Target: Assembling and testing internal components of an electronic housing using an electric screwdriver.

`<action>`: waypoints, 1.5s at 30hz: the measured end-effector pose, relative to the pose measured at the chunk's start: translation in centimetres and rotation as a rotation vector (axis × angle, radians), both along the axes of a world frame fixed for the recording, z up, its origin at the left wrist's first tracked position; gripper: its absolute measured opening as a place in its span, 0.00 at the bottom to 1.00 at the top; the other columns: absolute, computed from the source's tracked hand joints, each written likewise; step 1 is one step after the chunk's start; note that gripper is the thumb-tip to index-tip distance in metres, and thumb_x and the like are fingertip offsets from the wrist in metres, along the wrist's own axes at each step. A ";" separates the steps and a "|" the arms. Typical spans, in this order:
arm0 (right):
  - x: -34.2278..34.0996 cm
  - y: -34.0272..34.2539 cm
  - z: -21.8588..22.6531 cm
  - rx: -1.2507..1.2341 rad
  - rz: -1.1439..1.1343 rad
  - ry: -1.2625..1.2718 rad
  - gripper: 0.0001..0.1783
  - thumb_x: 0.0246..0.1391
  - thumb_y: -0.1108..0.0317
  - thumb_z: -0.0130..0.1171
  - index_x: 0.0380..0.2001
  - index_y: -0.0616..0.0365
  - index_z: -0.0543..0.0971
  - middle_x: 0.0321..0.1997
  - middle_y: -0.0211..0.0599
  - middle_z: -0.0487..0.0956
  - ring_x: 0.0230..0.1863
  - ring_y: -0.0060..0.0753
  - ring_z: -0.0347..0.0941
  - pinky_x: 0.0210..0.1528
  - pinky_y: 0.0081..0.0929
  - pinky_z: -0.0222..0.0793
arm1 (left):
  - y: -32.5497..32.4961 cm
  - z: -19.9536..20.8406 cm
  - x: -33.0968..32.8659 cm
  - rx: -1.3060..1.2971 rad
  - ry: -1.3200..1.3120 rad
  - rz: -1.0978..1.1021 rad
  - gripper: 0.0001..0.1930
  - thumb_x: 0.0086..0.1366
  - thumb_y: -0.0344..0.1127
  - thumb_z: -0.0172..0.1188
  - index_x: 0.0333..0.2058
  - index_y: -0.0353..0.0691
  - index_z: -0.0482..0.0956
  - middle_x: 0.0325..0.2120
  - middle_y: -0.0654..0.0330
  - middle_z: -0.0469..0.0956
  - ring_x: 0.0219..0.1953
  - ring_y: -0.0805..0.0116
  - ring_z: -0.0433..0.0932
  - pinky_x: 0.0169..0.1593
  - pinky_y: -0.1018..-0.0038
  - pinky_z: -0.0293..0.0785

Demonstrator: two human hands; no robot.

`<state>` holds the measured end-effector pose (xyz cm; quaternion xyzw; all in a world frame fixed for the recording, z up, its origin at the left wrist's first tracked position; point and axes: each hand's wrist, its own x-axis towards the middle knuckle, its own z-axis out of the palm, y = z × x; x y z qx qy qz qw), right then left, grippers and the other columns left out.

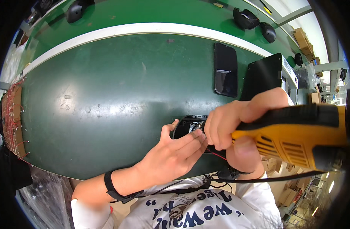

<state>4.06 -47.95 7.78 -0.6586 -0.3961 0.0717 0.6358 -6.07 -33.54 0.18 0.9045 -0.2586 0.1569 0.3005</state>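
Note:
My right hand (236, 122) is wrapped round the front of a yellow-and-black power drill (285, 143), which lies sideways with its body toward the right rim. Its nose points left and down into a small black curved plastic housing (181, 130) at the near side of the table. My left hand (179, 154) grips that housing, thumb side at its left edge and fingertips beside the drill's tip. A shiny metal round part (195, 127) shows between the fingertips. A thin red wire (217, 154) comes out below. My fingers and the drill hide the exact contact point.
A black phone (225, 70) and a black box-like device (263, 76) lie beyond my right hand. Black curved shells (246, 19) sit on the far green surface past a white rail (152, 28). At far left is a board with red wires (13, 118).

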 end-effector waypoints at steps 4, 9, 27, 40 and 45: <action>0.2 -0.9 0.1 0.151 0.043 0.103 0.30 0.58 0.58 0.67 0.50 0.56 0.59 0.16 0.33 0.69 0.16 0.28 0.64 0.22 0.30 0.65 | -0.2 0.0 0.2 -0.002 -0.012 -0.042 0.17 0.56 0.31 0.61 0.45 0.36 0.82 0.40 0.61 0.75 0.53 0.70 0.75 0.50 0.47 0.69; 0.2 -3.7 3.0 0.388 -0.011 0.055 0.36 0.62 0.62 0.59 0.66 0.60 0.55 0.17 0.33 0.68 0.15 0.31 0.65 0.20 0.32 0.66 | -0.6 -0.4 0.2 -0.046 0.013 -0.018 0.22 0.49 0.29 0.68 0.47 0.38 0.81 0.42 0.64 0.77 0.51 0.68 0.77 0.49 0.53 0.64; 1.9 -14.2 3.3 0.431 -0.503 -0.090 0.15 0.61 0.72 0.49 0.49 0.67 0.65 0.16 0.34 0.66 0.13 0.26 0.62 0.16 0.26 0.63 | -1.1 -0.3 0.4 -0.019 -0.017 0.033 0.27 0.43 0.30 0.75 0.47 0.43 0.81 0.44 0.64 0.80 0.51 0.66 0.78 0.49 0.57 0.61; -1.4 -7.1 4.9 0.395 0.025 -0.011 0.28 0.64 0.59 0.52 0.60 0.57 0.55 0.18 0.30 0.69 0.14 0.24 0.65 0.19 0.22 0.69 | -0.9 -0.5 0.6 -0.020 -0.067 0.028 0.23 0.43 0.29 0.75 0.42 0.42 0.84 0.42 0.65 0.82 0.49 0.68 0.80 0.46 0.62 0.61; -0.8 -5.0 3.2 0.346 0.087 0.028 0.27 0.63 0.61 0.54 0.58 0.56 0.56 0.18 0.30 0.70 0.14 0.26 0.66 0.19 0.24 0.70 | -0.5 -0.2 0.5 0.041 -0.044 0.006 0.20 0.48 0.30 0.73 0.43 0.42 0.85 0.41 0.66 0.81 0.49 0.69 0.80 0.45 0.61 0.61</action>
